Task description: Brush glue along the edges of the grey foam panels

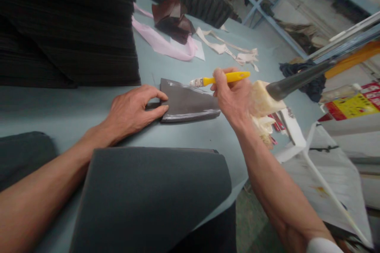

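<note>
A small stack of dark grey trapezoid pieces (187, 104) lies on the blue-grey table (59, 106), its top shiny and wet. My left hand (135, 110) rests on the stack's left edge, thumb and fingers pinched around that edge. My right hand (233, 97) grips a brush with a yellow handle (228, 78); its pale bristles (196, 83) touch the top right of the stack.
A large grey sheet (151, 193) lies at the near table edge. Tall piles of dark material (68, 27) stand at the left. Pink and cream strips (166, 43), a brown piece (173, 19), a glue-crusted pot (263, 102) with a black handle, and papers at the right.
</note>
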Demonstrator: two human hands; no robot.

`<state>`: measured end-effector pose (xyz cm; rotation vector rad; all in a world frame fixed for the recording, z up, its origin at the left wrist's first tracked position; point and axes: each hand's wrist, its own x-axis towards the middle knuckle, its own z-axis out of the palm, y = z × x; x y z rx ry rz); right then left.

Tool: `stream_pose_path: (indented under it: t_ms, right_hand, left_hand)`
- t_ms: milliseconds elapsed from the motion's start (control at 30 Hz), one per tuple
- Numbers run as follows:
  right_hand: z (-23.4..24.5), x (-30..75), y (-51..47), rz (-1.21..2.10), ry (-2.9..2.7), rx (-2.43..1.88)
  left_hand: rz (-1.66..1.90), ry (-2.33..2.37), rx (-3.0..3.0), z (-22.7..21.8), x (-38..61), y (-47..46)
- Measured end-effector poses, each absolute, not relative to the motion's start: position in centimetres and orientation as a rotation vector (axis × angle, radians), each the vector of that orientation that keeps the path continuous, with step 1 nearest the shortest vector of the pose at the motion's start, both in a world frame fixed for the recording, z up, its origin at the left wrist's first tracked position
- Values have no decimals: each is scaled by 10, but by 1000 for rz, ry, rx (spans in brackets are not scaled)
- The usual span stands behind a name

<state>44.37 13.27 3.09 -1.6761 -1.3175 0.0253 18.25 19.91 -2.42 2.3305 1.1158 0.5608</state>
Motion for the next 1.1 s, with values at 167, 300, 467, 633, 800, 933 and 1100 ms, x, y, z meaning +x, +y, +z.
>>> stream_pose_path:
  t_ms: [167,300,467,633,800,933,1100]
  right_hand:
    - [25,431,133,128,-1323,-1675]
    - [22,412,146,214,-1361,-1614]
    - [29,409,151,190,-1380,-1567]
    - [34,424,138,83,-1347,-1671]
    - [28,408,143,105,-1402,-1672]
    - [28,394,155,157,-1407,-1630]
    - [38,412,147,94,-1353,-1666]
  left_hand:
    - [540,1130,2329,-22,183,198]
    - [527,1128,2334,-21,184,198]
    - [552,1105,2329,-23,183,198]
    - [570,1083,2321,-25,182,199]
    - [564,1080,2332,-25,182,199]
    - [567,1067,2333,-24,181,199]
    - [564,1056,2319,-21,180,198]
